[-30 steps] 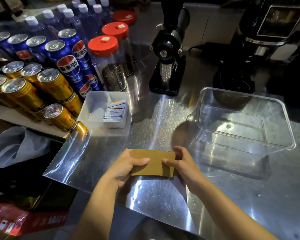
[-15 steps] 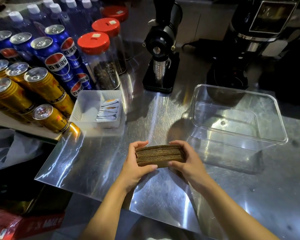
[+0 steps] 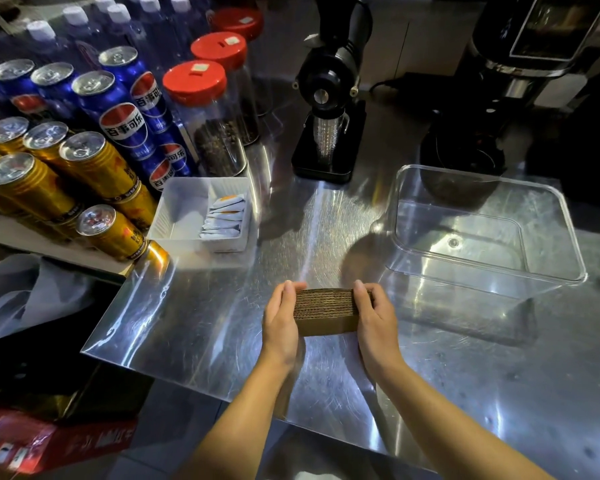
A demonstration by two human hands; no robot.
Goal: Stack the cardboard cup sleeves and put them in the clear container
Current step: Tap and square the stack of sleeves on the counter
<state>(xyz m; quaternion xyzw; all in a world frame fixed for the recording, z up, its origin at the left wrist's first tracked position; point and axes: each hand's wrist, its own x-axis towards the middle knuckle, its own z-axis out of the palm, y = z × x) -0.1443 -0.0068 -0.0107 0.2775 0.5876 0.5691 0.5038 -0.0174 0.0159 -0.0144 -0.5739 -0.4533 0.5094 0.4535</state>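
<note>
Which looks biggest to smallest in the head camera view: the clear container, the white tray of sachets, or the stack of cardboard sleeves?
1. Clear container, clearly largest.
2. White tray.
3. Stack of cardboard sleeves, smallest, though both hands cover its ends.

The cardboard cup sleeves [image 3: 324, 312] are brown, flattened and pressed into one tidy stack, the corrugated edges lined up and facing upward. I hold the stack on edge between my left hand [image 3: 280, 319] and right hand [image 3: 374, 318], one at each end, low over the steel surface [image 3: 222, 323]. The clear container [image 3: 484, 226] stands upright and empty on the surface, just beyond and right of the stack, not touching it.
</note>
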